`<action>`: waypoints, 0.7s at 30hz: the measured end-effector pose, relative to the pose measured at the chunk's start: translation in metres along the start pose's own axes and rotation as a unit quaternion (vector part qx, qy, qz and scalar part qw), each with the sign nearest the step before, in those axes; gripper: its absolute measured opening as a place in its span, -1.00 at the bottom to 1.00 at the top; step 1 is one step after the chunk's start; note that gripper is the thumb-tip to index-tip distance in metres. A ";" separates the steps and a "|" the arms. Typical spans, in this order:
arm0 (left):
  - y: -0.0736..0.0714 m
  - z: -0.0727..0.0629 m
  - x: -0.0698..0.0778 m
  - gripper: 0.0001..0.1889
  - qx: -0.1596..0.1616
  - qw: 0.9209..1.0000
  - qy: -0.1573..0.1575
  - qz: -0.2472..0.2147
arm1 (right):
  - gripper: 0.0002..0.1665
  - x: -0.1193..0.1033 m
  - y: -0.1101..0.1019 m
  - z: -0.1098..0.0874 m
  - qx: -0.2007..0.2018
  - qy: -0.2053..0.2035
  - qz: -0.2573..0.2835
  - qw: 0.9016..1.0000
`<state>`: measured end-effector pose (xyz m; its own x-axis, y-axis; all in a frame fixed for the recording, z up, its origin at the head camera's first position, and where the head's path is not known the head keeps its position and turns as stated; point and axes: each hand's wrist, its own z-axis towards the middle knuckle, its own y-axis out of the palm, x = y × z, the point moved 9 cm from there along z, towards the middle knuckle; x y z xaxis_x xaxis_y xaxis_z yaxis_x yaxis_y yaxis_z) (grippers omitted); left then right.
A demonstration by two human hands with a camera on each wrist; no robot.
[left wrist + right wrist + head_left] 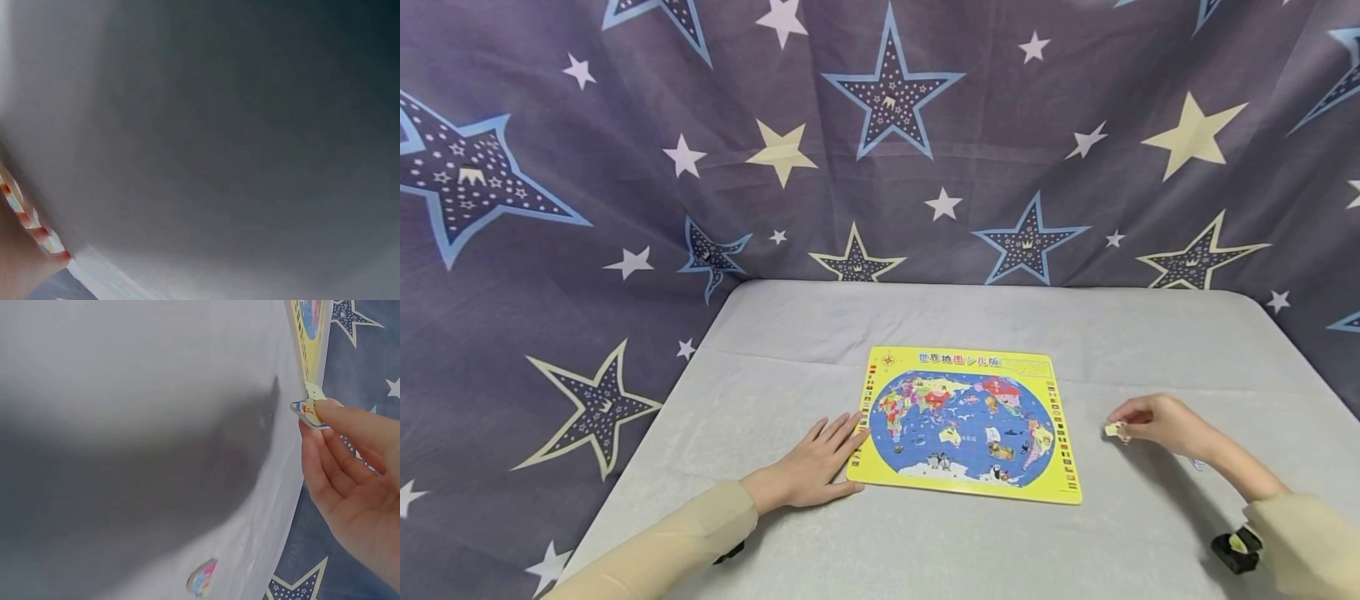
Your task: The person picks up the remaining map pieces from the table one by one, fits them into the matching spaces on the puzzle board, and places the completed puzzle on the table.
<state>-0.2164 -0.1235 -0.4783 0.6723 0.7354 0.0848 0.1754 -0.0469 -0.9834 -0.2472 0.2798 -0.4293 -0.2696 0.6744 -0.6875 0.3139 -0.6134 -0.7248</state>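
Observation:
A yellow-bordered world map puzzle (pixel 887 472) lies flat on the table, with a blue oval of land and animal pictures. My left hand (pixel 812 462) rests at its left edge, fingers straight and fingertips over the border. Only part of that hand (pixel 28 269) shows at the lower left of the left wrist view. To the right of the puzzle, my right hand (pixel 1172 429) pinches a small puzzle piece (pixel 1112 429) between thumb and fingers. Seen from the right wrist, this puzzle piece (pixel 306 414) is cream with a blue edge and a reddish figure.
Another puzzle piece (pixel 202 578), pink and blue, lies on the table near the right wrist. The grey cloth-covered table (pixel 775 333) meets a dark star-patterned curtain (pixel 925 217) at its back and left. A black device (pixel 1236 550) sits under the right sleeve.

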 end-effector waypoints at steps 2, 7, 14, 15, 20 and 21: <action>0.000 0.000 0.000 -0.19 0.000 1.000 0.000 0.000 | -0.82 -0.001 0.001 0.002 -0.002 -0.001 0.004 1.000; 0.001 0.000 -0.001 -0.18 0.000 1.000 -0.001 -0.002 | -0.81 -0.005 0.005 0.007 -0.009 -0.001 0.015 1.000; 0.001 0.000 -0.001 -0.18 0.001 1.000 -0.001 0.003 | -0.81 -0.017 0.010 0.015 -0.010 -0.020 0.030 0.999; 0.001 0.000 -0.001 -0.18 0.001 1.000 -0.001 0.002 | -0.82 -0.018 0.010 0.017 -0.008 -0.029 0.033 0.999; -0.001 0.000 0.000 -0.19 0.003 1.000 0.000 -0.001 | -0.85 -0.026 0.013 0.023 0.000 -0.064 0.051 0.997; -0.001 0.000 0.000 -0.19 0.003 1.000 0.000 0.000 | -0.85 -0.027 0.013 0.024 0.000 -0.065 0.052 0.996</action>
<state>-0.2165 -0.1232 -0.4777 0.6724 0.7354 0.0842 0.1711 -0.0438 -0.9843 -0.2573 0.2435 -0.4212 -0.3517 0.5473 -0.7594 0.3458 -0.6779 -0.6487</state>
